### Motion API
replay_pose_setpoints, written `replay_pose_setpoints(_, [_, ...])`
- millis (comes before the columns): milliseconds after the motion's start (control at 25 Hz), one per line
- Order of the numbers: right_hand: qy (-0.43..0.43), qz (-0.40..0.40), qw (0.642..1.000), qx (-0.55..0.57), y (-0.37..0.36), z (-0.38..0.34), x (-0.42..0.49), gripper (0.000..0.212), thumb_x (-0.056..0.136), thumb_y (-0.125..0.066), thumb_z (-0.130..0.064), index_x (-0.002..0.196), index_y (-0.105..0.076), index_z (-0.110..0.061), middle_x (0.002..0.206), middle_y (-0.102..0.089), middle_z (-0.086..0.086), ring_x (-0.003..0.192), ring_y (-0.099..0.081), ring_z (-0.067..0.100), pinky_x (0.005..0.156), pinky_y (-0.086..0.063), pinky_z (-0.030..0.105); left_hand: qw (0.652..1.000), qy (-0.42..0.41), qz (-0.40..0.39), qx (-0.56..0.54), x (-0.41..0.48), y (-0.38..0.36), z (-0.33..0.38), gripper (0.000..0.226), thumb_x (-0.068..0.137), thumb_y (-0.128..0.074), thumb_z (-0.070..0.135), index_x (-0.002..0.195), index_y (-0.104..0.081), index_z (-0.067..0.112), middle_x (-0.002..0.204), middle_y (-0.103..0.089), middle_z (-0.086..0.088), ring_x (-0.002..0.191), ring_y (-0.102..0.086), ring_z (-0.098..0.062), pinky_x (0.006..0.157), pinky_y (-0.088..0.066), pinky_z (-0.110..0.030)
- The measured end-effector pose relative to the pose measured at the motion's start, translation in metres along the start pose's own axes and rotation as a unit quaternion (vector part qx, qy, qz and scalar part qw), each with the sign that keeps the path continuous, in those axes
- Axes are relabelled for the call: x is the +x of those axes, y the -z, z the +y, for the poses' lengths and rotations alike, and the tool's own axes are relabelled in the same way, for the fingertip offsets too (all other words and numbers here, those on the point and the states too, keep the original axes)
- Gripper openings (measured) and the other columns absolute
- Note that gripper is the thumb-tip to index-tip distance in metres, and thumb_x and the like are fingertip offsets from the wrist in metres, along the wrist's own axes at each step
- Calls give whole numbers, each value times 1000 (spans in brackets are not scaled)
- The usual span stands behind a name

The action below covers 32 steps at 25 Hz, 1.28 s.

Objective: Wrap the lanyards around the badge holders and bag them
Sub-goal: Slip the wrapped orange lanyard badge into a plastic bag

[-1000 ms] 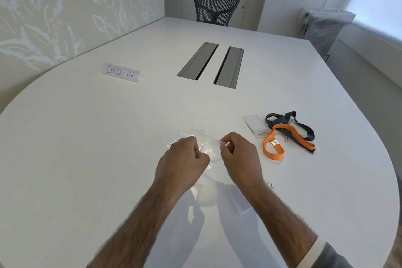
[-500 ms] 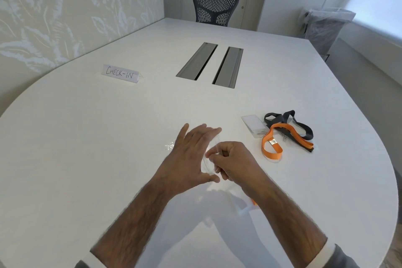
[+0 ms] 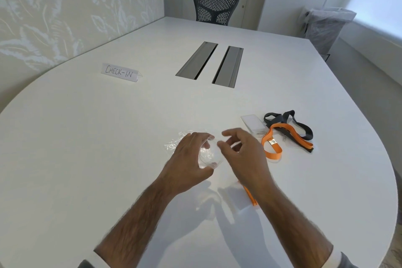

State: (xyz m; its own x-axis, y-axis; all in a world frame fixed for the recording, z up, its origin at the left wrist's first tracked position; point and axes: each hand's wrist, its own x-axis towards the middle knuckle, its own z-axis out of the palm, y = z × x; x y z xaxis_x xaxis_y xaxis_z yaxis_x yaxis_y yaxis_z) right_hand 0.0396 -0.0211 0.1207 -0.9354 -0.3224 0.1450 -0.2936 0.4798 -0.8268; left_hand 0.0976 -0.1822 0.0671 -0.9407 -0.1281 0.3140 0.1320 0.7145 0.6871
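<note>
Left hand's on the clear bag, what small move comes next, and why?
Probably pinch the clear bag at its mouth with the right hand and pull it open: the left hand grips it, the right is free, and the orange lanyard lies unbagged.

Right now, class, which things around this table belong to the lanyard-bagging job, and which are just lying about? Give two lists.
Belongs to the job:
clear bag, held in the left hand
orange lanyard
grey lanyard
badge holder
second orange strap, partly hidden under the right forearm

Just lying about:
CHECK-IN sign
mesh chair
lined bin
</note>
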Motion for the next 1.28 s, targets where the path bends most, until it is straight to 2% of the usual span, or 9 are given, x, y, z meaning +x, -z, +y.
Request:
replay_pose_setpoints(80, [153,-9,988,-24,9,-3,0,23,91,-63,-10,106,-72,-25,101,-71,-16,98,-65,4,84,-50,22,999,12,-9,-32,3,3,-2,55,79,-75,31,127,-48,33,120,-55,21,121,-49,0,101,-47,-37])
replay_pose_setpoints(160, [248,-125,949,-150,17,-7,2,37,87,-59,-2,112,-73,-25,118,-71,-14,127,-55,7,106,-41,31,997,25,-30,-65,5,7,-5,54,79,-74,32,126,-49,32,124,-58,21,123,-53,-3,101,-49,-39])
replay_pose_setpoints(280, [214,-266,892,-298,15,-2,9,56,84,-53,2,128,-65,-31,144,-58,-11,153,-20,12,123,-19,40,994,28,-57,-92,7,11,-5,51,83,-76,27,126,-49,34,121,-62,17,125,-55,-4,103,-47,-35])
replay_pose_setpoints(480, [200,-293,915,-191,5,3,6,49,81,-50,0,113,-74,-28,125,-65,-6,125,-49,15,102,-39,34,990,37,-78,-107,5,7,-2,51,79,-73,18,122,-51,33,120,-62,15,128,-53,-6,97,-52,-34])
replay_pose_setpoints(720, [109,-363,911,-163,2,0,4,39,95,-41,-14,92,-62,-47,118,-56,-13,134,-39,-1,110,-36,47,983,52,-104,-144,2,3,2,71,67,-84,34,127,-46,39,117,-65,12,123,-58,-9,98,-53,-46])
replay_pose_setpoints(880, [77,-383,896,-213,5,13,0,45,101,-32,-33,142,-44,-48,156,-43,-10,157,-8,15,124,-9,54,987,61,-107,-103,7,6,3,74,62,-87,44,124,-48,45,117,-61,16,118,-61,-4,97,-54,-42])
replay_pose_setpoints(1040, [113,-369,903,-189,9,11,-2,29,93,-39,-44,106,-64,-49,143,-48,-15,141,-32,7,118,-23,54,977,38,-173,-116,11,4,8,69,76,-88,29,135,-51,33,121,-65,18,118,-60,0,93,-56,-26])
replay_pose_setpoints(1160, [145,-333,916,-172,10,11,-4,38,90,-43,-45,109,-72,-28,143,-54,-11,137,-39,3,113,-34,45,978,35,-158,-132,11,0,13,66,79,-86,18,134,-52,29,121,-65,19,117,-59,6,85,-51,-13])
replay_pose_setpoints(1280, [165,-226,958,-69,21,10,-9,28,94,-62,-39,114,-75,-25,125,-69,-13,120,-57,-1,98,-45,26,984,36,-103,-138,13,1,10,54,80,-85,19,122,-54,33,112,-69,14,106,-64,-4,85,-54,-24])
